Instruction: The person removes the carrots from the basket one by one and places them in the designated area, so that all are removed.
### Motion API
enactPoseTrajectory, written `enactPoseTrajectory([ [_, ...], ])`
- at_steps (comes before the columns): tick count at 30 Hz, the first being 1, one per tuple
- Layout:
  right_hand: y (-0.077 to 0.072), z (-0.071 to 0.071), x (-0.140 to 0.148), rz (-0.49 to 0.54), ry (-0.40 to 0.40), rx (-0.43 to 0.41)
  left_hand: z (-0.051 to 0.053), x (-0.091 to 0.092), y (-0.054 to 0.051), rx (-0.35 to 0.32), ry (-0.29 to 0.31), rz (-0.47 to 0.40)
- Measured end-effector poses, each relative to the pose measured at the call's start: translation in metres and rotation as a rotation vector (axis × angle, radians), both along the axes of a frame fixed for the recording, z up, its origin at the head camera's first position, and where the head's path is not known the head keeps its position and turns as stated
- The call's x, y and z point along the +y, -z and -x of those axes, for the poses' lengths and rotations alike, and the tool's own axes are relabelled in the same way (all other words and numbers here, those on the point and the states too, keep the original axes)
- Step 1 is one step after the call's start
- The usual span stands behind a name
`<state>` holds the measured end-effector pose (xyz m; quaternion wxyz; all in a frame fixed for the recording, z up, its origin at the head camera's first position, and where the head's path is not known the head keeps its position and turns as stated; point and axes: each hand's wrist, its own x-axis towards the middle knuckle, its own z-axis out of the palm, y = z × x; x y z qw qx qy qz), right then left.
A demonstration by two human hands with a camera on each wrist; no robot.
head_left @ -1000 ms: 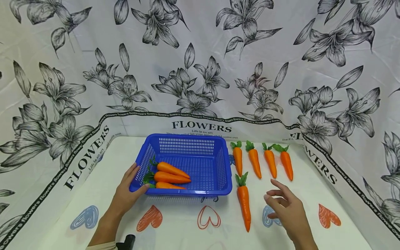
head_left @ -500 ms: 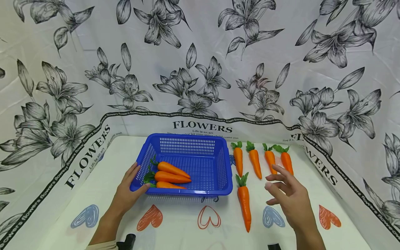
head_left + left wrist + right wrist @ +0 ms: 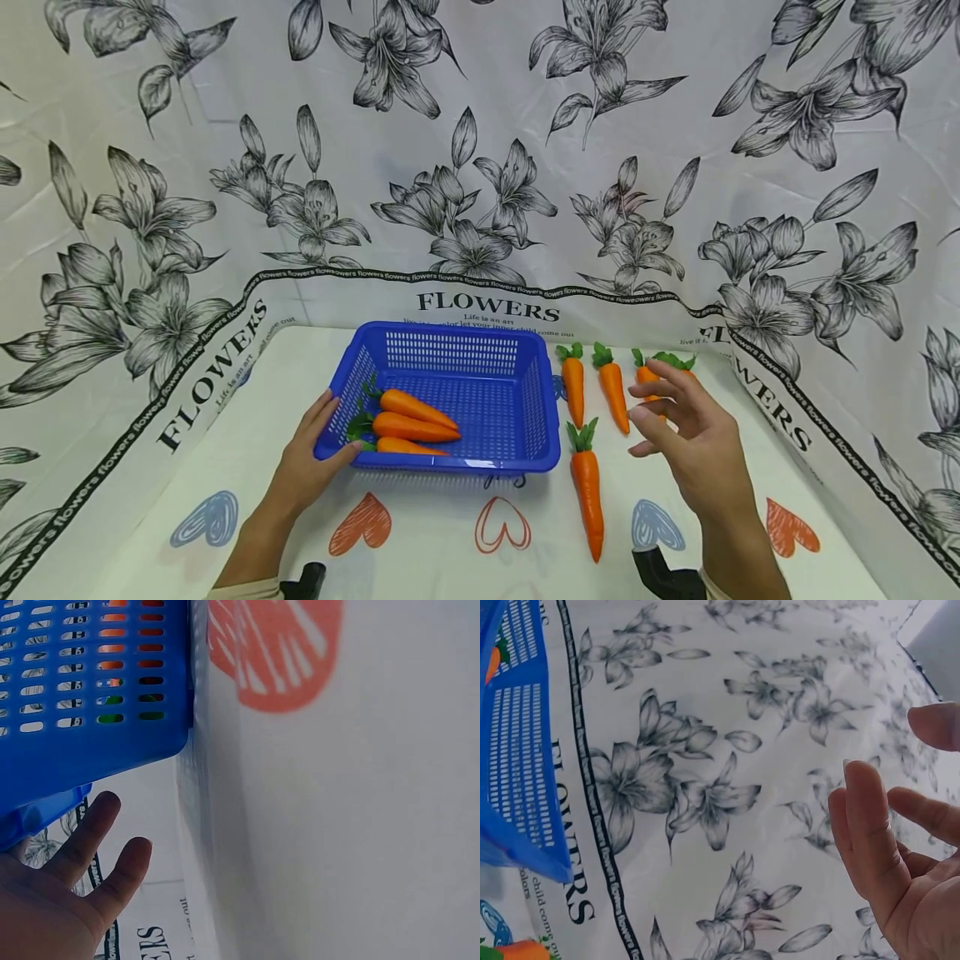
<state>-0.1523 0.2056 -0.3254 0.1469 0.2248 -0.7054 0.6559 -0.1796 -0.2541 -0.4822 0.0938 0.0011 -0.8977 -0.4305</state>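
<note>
A blue plastic basket (image 3: 442, 462) sits on the table with three orange carrots (image 3: 412, 427) lying at its left side. My left hand (image 3: 300, 467) holds the basket at its front left corner, thumb over the rim. In the left wrist view two of its fingers (image 3: 124, 877) stretch out below the rim, touching nothing. My right hand (image 3: 693, 433) hovers in the air with loosely bent, spread fingers and holds nothing. It partly hides two carrots of the back row. Another carrot (image 3: 587, 504) lies nearer, to the left of this hand.
Two more back-row carrots, a left one (image 3: 573, 392) and its neighbour (image 3: 612, 396), lie right of the basket with leaves toward the back. A flower-printed curtain (image 3: 480, 208) rises behind the table. Printed hearts mark the white tablecloth (image 3: 427, 567).
My right hand has moved forward and up, now covering part of the two rightmost carrots. The left hand stays at the basket, and the carrots have not moved.
</note>
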Motion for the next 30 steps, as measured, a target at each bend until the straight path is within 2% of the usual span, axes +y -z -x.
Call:
enactPoseTrajectory([
  [6, -0.007, 0.006, -0.009, 0.034, -0.046, 0.047, 0.001, 0.002, -0.001, 0.012, 0.002, -0.003],
  [13, -0.017, 0.013, -0.017, -0.020, -0.065, 0.073, 0.001, 0.002, -0.002, 0.018, 0.008, 0.004],
  [17, -0.023, 0.021, -0.023, -0.050, -0.075, 0.100, 0.000, 0.001, -0.004, 0.011, 0.002, 0.007],
  [23, -0.031, 0.033, -0.039, -0.016, -0.081, 0.128, 0.001, 0.000, -0.003, 0.016, 0.004, -0.006],
  [30, -0.031, 0.051, -0.059, -0.007, -0.096, 0.147, 0.000, 0.000, -0.002, 0.002, 0.008, -0.011],
])
